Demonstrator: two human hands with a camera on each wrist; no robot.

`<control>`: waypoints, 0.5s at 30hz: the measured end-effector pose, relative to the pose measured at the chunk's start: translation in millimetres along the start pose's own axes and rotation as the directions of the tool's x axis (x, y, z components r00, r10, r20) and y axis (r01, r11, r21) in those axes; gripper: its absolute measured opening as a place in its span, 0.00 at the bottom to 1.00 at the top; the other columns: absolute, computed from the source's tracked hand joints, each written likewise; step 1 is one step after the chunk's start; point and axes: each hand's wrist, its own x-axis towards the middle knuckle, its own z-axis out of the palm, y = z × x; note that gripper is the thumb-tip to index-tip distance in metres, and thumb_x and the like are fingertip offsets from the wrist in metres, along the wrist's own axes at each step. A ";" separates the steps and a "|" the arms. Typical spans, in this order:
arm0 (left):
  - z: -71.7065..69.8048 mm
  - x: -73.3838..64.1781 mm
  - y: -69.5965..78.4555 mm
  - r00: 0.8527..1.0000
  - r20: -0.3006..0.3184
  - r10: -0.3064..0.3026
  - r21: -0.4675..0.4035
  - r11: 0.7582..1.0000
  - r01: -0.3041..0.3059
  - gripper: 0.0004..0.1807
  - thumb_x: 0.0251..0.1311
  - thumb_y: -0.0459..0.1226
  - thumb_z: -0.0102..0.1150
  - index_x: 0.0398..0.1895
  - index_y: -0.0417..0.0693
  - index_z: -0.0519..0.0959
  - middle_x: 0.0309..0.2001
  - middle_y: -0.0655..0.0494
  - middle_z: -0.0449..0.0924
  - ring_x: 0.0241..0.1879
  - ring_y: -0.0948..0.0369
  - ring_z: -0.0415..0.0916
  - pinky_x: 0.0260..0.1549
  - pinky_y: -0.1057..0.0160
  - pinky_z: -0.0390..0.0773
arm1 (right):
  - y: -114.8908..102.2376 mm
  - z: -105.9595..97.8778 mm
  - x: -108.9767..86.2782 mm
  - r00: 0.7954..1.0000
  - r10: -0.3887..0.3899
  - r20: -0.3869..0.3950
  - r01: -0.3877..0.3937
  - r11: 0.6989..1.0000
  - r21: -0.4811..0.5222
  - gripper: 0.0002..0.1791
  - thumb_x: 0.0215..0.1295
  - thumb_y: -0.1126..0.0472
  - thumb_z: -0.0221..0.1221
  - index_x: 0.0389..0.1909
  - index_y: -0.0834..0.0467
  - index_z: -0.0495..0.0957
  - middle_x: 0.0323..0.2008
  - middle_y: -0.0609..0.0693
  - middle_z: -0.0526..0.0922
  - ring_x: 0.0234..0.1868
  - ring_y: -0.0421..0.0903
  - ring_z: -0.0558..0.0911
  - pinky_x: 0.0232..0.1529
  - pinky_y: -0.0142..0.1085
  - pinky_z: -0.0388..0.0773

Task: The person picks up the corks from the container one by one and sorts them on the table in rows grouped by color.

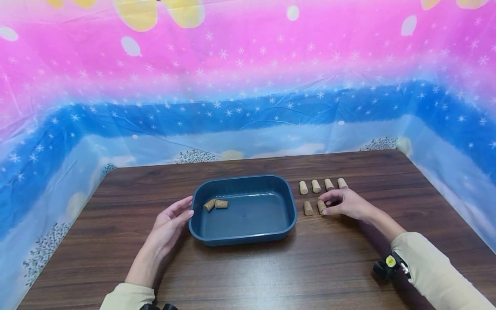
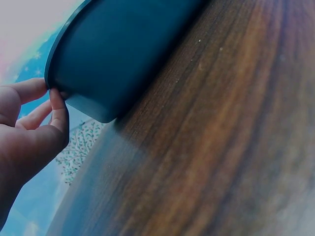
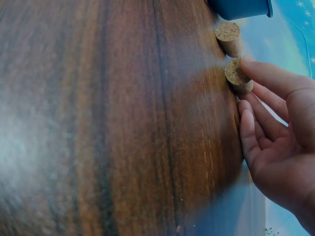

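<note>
Two corks (image 1: 221, 204) lie close together inside a dark blue-grey tray (image 1: 244, 224), toward its left end, and the rest of the corks are set out in two rows just to the right of it on the brown wooden bench (image 1: 248, 275). Four corks (image 1: 316, 186) make up the back row, spaced slightly apart. In the front row are two more: the near-tray cork (image 1: 308, 208), with nothing holding it, and the end cork (image 1: 321, 207), pinched between the thumb and fingers of the right hand (image 1: 345, 204). Seen from the right wrist, both front corks show a round end to the camera, and the held one is in contact with the bench or very near it; I cannot tell which. The left hand (image 1: 169, 221) grips the left end of the tray at its rim, thumb and fingers close together there. Both arms have pale sleeves (image 1: 434, 262), and a black device (image 1: 381, 270) sits at the right wrist. Behind hangs a pink and blue cloth (image 1: 240, 69) printed with snowflakes.
</note>
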 end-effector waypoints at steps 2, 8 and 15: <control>-0.3 0.0 -0.3 1.000 0.001 0.004 -0.001 1.000 -0.004 0.30 0.68 0.33 0.54 0.71 0.36 0.59 0.65 0.44 0.61 0.56 0.62 0.69 0.53 0.72 0.70 | -0.2 0.2 -0.1 1.000 0.001 -0.001 -0.001 1.000 -0.001 0.24 0.56 0.60 0.69 0.52 0.67 0.78 0.42 0.53 0.80 0.46 0.51 0.76 0.43 0.40 0.74; -1.0 -0.4 0.0 1.000 0.007 0.021 0.003 1.000 -0.021 0.31 0.67 0.34 0.56 0.71 0.35 0.59 0.64 0.44 0.63 0.55 0.64 0.70 0.53 0.73 0.70 | -0.2 0.1 -0.6 1.000 0.008 -0.002 -0.008 1.000 -0.006 0.25 0.56 0.60 0.69 0.53 0.67 0.78 0.42 0.54 0.80 0.46 0.51 0.76 0.43 0.40 0.75; -0.2 0.5 -0.8 1.000 0.001 0.019 -0.016 1.000 -0.019 0.30 0.68 0.31 0.54 0.71 0.35 0.58 0.62 0.46 0.64 0.54 0.64 0.70 0.53 0.72 0.70 | 1.8 0.7 -0.3 1.000 0.001 -0.013 -0.001 1.000 -0.019 0.25 0.54 0.61 0.70 0.52 0.66 0.78 0.44 0.55 0.81 0.47 0.51 0.76 0.43 0.37 0.75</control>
